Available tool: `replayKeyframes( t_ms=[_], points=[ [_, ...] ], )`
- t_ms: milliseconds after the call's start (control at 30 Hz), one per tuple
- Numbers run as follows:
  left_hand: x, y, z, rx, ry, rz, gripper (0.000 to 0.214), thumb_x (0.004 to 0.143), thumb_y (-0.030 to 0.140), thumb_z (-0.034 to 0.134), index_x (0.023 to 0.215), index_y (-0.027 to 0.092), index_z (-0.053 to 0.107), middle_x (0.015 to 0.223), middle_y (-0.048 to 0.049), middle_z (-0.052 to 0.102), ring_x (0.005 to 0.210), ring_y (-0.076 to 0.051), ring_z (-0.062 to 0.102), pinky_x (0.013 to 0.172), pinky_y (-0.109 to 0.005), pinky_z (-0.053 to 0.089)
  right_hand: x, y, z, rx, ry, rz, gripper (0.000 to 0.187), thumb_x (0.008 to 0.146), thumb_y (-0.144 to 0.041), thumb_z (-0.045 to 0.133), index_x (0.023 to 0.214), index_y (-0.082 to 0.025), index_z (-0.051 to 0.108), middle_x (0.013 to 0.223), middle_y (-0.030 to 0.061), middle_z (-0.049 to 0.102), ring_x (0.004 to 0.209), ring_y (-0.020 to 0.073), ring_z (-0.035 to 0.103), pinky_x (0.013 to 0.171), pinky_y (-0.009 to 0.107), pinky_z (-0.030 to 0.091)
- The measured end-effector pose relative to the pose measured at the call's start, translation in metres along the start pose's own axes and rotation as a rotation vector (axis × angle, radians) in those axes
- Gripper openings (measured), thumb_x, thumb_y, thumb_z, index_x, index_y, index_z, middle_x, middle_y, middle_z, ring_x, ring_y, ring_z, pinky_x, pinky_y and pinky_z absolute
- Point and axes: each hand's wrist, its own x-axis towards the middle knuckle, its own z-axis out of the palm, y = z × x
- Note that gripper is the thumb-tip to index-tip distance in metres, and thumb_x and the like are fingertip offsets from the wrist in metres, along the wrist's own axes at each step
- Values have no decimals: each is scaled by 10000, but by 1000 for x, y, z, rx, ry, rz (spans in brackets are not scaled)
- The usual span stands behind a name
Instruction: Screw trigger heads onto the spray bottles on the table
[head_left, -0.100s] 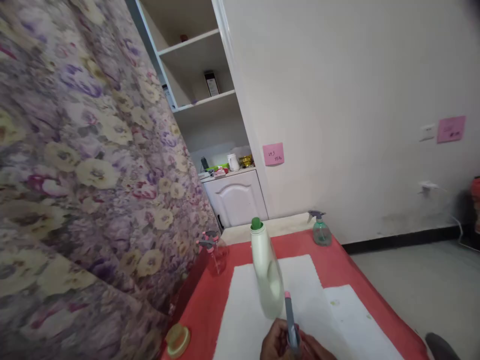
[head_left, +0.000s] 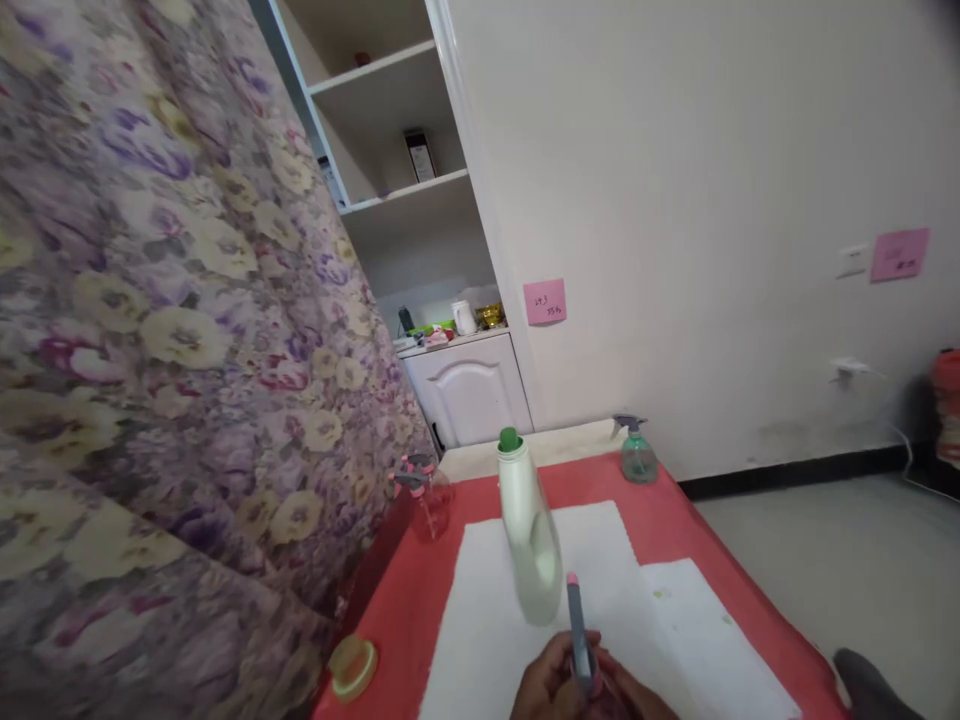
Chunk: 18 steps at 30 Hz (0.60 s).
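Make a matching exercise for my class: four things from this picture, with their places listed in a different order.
Things
1. Large pale bottle
2. Green spray bottle
3. Yellowish cap
4. Grey sprayer

Places
A. Near left part of the red cloth
B. Between the left hand and right hand
C. Standing on the white sheet
D. Far right of the red cloth

Pairs: 1-C, 2-D, 3-A, 4-B

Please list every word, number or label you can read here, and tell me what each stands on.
"24 3", above "55" and an unclear mark: handwritten on the left pink note; digits uncertain.
Right pink note: writing too blurred to read.
Dark box: label too small to read.
Pale green handled bottle, held spray bottle: no readable text.
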Motion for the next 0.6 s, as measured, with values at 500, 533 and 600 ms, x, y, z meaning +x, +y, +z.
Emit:
replayKeyframes(
  t_ms=[500, 533, 600],
  points=[
    [-3, 24, 24, -1, 165, 165, 228, 778, 299, 747, 939, 188, 630, 924, -12, 674, 811, -140, 588, 737, -237, 453, -35, 18, -15, -291, 202, -156, 911, 550, -122, 756, 1386, -210, 406, 1419, 124, 480, 1334, 321, 442, 1135, 495, 321],
    [-2, 26, 24, -12, 170, 155, 227, 790, 300, 740, 951, 188, 627, 943, -20, 679, 835, -145, 602, 765, -246, 459, -35, 19, -16, -297, 209, -158, 917, 554, -124, 760, 1391, -215, 397, 1432, 123, 464, 1346, 316, 428, 1142, 491, 314],
    [-2, 29, 25, -25, 178, 137, 233, 803, 306, 733, 973, 183, 631, 971, -40, 687, 899, -169, 628, 820, -273, 466, -35, 21, -16, -310, 215, -149, 926, 555, -136, 769, 1394, -218, 386, 1433, 122, 455, 1353, 312, 418, 1147, 485, 310]
  ],
)
